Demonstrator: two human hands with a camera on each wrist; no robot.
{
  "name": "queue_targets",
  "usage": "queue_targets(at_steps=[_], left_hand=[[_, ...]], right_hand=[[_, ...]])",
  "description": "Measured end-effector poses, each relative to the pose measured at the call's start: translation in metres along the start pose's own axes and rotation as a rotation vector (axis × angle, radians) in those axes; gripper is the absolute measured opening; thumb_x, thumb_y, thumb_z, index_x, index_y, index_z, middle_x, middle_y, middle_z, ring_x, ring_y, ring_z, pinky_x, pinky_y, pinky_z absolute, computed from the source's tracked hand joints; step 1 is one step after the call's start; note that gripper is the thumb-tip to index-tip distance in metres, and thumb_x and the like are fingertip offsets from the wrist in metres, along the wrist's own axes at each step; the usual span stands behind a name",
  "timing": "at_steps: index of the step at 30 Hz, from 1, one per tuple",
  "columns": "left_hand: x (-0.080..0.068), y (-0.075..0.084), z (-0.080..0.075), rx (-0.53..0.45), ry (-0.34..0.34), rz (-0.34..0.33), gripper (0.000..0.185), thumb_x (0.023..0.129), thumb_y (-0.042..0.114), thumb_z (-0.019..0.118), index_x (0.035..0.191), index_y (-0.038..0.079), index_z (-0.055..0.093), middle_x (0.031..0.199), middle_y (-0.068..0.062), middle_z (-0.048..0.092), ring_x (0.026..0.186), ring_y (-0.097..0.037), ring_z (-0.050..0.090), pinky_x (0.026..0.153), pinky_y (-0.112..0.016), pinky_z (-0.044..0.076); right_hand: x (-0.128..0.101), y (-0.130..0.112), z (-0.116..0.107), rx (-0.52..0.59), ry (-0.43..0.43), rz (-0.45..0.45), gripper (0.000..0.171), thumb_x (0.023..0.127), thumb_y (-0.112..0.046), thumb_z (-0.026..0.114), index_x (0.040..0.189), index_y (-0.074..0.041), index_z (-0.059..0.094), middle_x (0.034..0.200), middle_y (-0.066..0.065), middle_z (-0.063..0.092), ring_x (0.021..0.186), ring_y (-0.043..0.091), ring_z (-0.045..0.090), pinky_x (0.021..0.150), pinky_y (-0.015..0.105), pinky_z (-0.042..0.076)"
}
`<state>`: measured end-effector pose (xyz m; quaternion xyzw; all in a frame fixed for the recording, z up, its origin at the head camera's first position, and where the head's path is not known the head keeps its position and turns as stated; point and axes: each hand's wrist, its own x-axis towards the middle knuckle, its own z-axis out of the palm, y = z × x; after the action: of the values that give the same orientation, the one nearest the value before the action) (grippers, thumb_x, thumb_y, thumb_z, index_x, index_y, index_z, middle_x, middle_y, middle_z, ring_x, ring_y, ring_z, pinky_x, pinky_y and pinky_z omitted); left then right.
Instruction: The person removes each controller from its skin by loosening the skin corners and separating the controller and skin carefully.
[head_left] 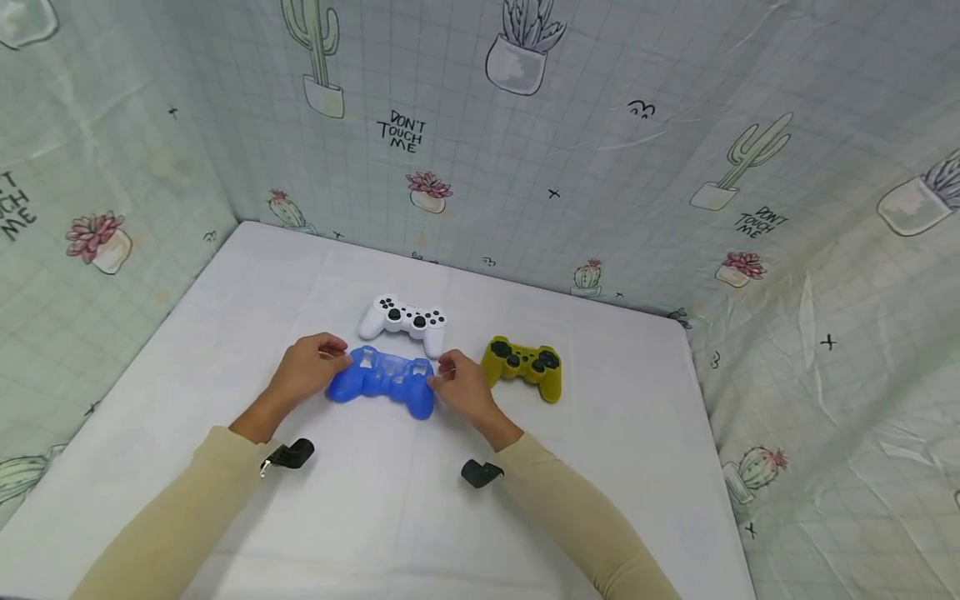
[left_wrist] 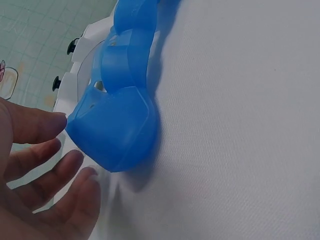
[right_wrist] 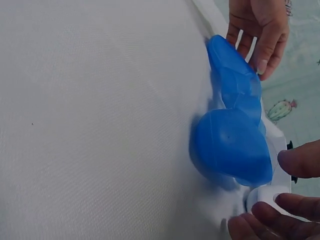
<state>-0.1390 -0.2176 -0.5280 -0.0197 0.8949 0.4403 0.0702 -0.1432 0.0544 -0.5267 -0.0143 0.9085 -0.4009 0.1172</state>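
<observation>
Hands at either end of a blue silicone cover (head_left: 382, 382), which lay empty on the white table (head_left: 225, 333) near its middle. Left hand (head_left: 306, 368) had thumb and fingers spread loosely at one grip, tips just touching; right hand (head_left: 463, 387) likewise at the other. White controller (head_left: 404, 321) lay bare just behind, toward the far edge. Olive-covered controller (head_left: 525, 365) sat toward the right edge. Judged: one controller sleeved; the white one not yet.

Translucent rubbery blue cover (head_left: 382, 382), woven tablecloth (head_left: 390, 517)
</observation>
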Motion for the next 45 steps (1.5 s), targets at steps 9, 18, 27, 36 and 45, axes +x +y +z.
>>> queue_targets(at_steps=[9, 18, 27, 36, 45], left_hand=[[-0.006, 0.009, 0.005, 0.112, 0.068, 0.124, 0.048, 0.102, 0.021, 0.064, 0.141, -0.005, 0.057, 0.143, -0.03, 0.059, 0.136, -0.05, 0.052, 0.114, -0.063, 0.043], [-0.009, 0.029, 0.011, 0.28, 0.119, 0.257, 0.066, 0.1, 0.034, 0.066, 0.152, -0.001, 0.048, 0.159, -0.03, 0.041, 0.154, -0.057, 0.02, 0.123, -0.073, 0.02], [-0.004, 0.046, 0.023, 0.427, 0.142, 0.263, 0.075, 0.099, 0.052, 0.061, 0.159, 0.009, 0.042, 0.169, -0.025, 0.028, 0.159, -0.054, 0.007, 0.121, -0.08, 0.01], [-0.004, 0.059, 0.042, 0.485, 0.133, 0.269, 0.082, 0.097, 0.063, 0.057, 0.164, 0.022, 0.035, 0.175, -0.019, 0.016, 0.161, -0.051, -0.001, 0.121, -0.08, 0.0], [-0.005, 0.072, 0.057, 0.53, 0.125, 0.284, 0.082, 0.096, 0.068, 0.054, 0.164, 0.027, 0.033, 0.175, -0.016, 0.016, 0.161, -0.05, -0.002, 0.122, -0.079, 0.0]], right_hand=[[-0.007, -0.002, -0.001, -0.27, 0.041, -0.171, 0.05, 0.106, -0.033, 0.06, 0.15, -0.011, 0.05, 0.158, 0.009, 0.049, 0.15, 0.029, 0.042, 0.123, 0.046, 0.041], [-0.013, -0.01, -0.01, -0.615, 0.077, -0.309, 0.063, 0.108, -0.046, 0.048, 0.161, -0.014, 0.036, 0.172, 0.009, 0.029, 0.162, 0.032, 0.02, 0.131, 0.054, 0.023], [-0.013, -0.01, -0.023, -0.71, 0.101, -0.322, 0.068, 0.107, -0.054, 0.044, 0.163, -0.017, 0.032, 0.174, 0.009, 0.023, 0.163, 0.035, 0.013, 0.129, 0.066, 0.015], [-0.016, 0.004, -0.035, -0.753, 0.144, -0.323, 0.067, 0.107, -0.054, 0.045, 0.162, -0.018, 0.034, 0.174, 0.008, 0.024, 0.163, 0.035, 0.014, 0.127, 0.071, 0.015], [-0.016, 0.012, -0.043, -0.77, 0.155, -0.286, 0.068, 0.107, -0.055, 0.046, 0.163, -0.02, 0.033, 0.174, 0.007, 0.024, 0.163, 0.036, 0.015, 0.126, 0.072, 0.013]])
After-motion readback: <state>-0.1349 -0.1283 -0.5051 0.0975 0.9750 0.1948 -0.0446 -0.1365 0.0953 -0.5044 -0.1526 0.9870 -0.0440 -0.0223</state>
